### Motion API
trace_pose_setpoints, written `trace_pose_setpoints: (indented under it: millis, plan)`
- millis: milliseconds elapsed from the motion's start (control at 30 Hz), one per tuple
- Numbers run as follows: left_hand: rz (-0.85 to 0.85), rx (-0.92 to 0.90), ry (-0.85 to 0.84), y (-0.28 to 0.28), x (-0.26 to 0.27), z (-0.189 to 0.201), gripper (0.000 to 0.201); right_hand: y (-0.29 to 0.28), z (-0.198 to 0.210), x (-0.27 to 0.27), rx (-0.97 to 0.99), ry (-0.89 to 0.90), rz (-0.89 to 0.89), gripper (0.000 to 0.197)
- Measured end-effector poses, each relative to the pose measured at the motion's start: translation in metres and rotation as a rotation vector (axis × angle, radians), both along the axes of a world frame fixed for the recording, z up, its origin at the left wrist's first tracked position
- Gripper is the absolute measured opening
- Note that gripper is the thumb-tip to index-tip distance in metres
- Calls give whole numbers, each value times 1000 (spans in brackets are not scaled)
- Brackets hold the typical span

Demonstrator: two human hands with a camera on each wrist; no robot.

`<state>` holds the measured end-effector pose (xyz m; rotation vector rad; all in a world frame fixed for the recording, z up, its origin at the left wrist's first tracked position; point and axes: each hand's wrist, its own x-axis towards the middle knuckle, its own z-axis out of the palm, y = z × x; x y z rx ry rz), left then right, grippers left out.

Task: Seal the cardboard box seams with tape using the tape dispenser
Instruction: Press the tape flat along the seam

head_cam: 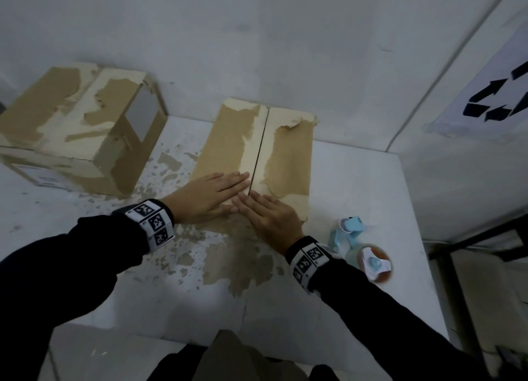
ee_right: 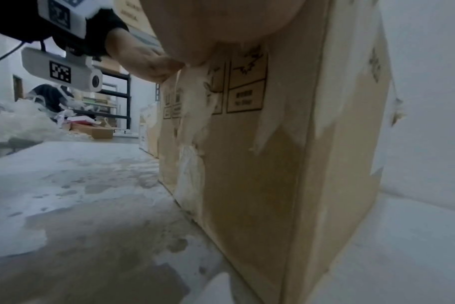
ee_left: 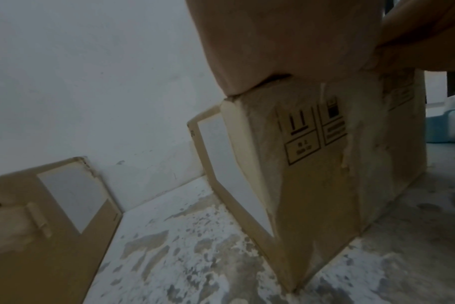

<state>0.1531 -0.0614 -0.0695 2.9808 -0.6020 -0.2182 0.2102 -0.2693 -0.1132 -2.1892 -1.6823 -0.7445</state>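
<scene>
A tall cardboard box [head_cam: 288, 152] with torn, peeled patches stands on the white table, its two top flaps meeting at a dark centre seam [head_cam: 258, 152]. My left hand [head_cam: 211, 193] lies flat on the left flap near the front edge, fingers straight. My right hand [head_cam: 265, 215] lies flat beside it, fingertips at the seam. The wrist views show the box's front face [ee_left: 325, 185] [ee_right: 247, 164] with printed handling symbols, each palm pressing on the top edge. A light-blue tape dispenser [head_cam: 347, 230] with its tape roll [head_cam: 371, 262] lies on the table right of my right wrist.
A second worn cardboard box [head_cam: 77, 129] stands at the back left against the wall. The white table [head_cam: 371, 186] has brown scuffed patches and ends at the right [head_cam: 428, 266]. A sheet with a recycling mark [head_cam: 491, 94] hangs on the right wall. Shelving and clutter show in the right wrist view.
</scene>
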Motion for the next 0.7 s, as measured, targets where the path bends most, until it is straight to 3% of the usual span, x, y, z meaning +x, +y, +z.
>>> trace_pose_setpoints:
  millis: [133, 233, 333, 433, 500, 533, 600, 633, 700]
  plan:
    - [9, -11, -30, -2, -2, -2, 78, -1, -4, -2, -24, -20, -23, 33]
    - [25, -15, -64, -4, -6, -4, 76, -3, 2, -9, 20, 77, 0, 32]
    - [85, -26, -96, -9, -14, -7, 72, -17, 17, -13, 250, 283, -5, 36]
    - [141, -26, -109, -14, -18, -6, 73, -54, 29, -7, 585, 399, -267, 27]
    - [152, -22, -116, -17, -18, -4, 72, -87, 31, -1, 642, 486, -531, 25]
    - [152, -23, -113, -17, -18, -4, 70, -104, 28, 2, 574, 587, -713, 34]
    - [156, -26, -108, -17, -18, -4, 69, -137, 10, 7, 246, 844, -1070, 50]
    - [161, -27, -107, -17, -19, -4, 69, -152, 0, 5, 76, 938, -1178, 54]
    - [164, -25, -103, -18, -19, -4, 69, -169, -15, -3, -61, 1054, -1217, 57]
